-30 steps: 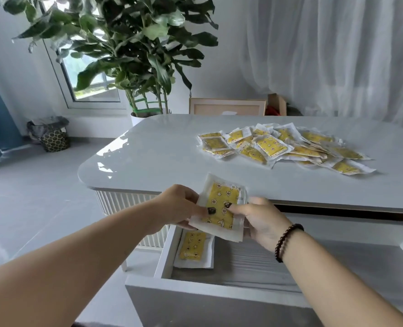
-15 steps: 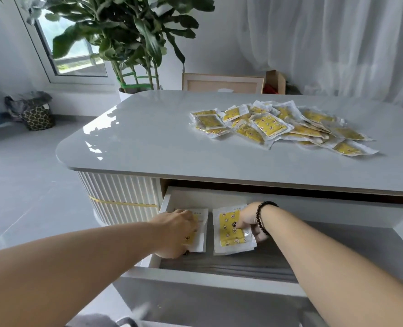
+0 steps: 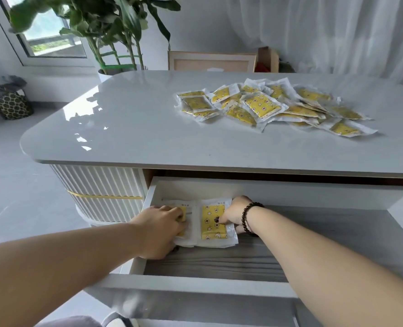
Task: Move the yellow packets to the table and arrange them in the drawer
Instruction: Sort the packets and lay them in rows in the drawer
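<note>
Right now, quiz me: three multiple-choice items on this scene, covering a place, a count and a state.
1. Where is the pile of packets?
A. on the table
B. on the floor
C. in the drawer

2. How many packets lie in the drawer?
A. none
B. two
C. five

3. The drawer is:
A. shut
B. pulled open
C. removed

Key:
1 A, the pile rests on the table.
2 B, the left packet sits under the left hand, and the right packet is touched by the right hand.
3 B, its inside shows.
</note>
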A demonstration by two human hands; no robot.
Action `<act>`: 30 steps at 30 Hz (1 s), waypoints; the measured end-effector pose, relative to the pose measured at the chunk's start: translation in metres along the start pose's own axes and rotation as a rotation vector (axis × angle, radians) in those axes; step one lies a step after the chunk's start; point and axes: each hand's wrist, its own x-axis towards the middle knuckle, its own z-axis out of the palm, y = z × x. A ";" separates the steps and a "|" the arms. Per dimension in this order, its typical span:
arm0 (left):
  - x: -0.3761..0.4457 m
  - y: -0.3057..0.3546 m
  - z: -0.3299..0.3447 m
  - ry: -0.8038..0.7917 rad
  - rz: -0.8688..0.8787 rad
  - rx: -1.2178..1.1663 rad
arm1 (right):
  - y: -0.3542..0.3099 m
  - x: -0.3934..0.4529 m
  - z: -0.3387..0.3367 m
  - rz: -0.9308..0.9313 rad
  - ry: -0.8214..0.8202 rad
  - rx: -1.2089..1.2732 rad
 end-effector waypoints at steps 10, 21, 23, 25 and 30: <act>-0.005 0.014 -0.036 -0.148 -0.067 0.158 | -0.010 -0.033 -0.006 -0.042 0.157 -0.149; -0.010 0.020 -0.126 0.375 -0.318 -0.356 | -0.022 -0.121 -0.102 -0.076 0.019 -0.250; -0.005 0.022 -0.141 0.487 -0.397 -0.427 | -0.027 -0.129 -0.125 -0.148 0.153 -0.145; 0.008 0.020 -0.152 0.579 -0.500 -0.466 | -0.025 -0.125 -0.142 -0.221 0.345 -0.037; 0.055 0.011 -0.153 0.617 -0.588 -0.719 | -0.008 -0.088 -0.164 -0.178 0.635 0.016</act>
